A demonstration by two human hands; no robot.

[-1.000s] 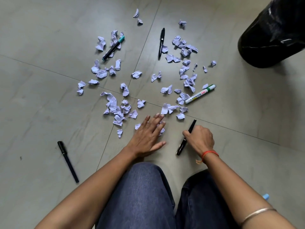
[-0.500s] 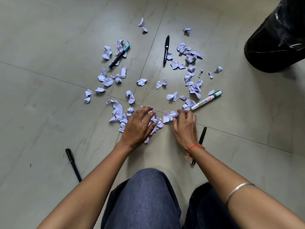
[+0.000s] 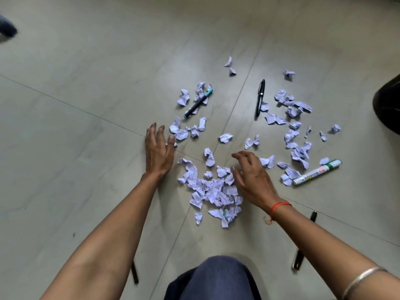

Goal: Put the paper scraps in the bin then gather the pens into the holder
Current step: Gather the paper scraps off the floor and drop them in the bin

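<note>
left hand (image 3: 159, 151): flat, fingers spread, empty | right hand (image 3: 252, 177): palm down, fingers curled, empty

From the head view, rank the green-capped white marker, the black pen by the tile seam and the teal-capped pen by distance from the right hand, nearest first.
1. Green-capped white marker: just right of the right hand, among scraps.
2. Black pen: straight ahead, well beyond the fingertips.
3. Teal-capped pen: ahead and left, nearer the left hand.

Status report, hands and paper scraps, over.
Left hand open, right hand open, nothing held. Paper scraps heaped between them, none binned. White marker among strays.
</note>
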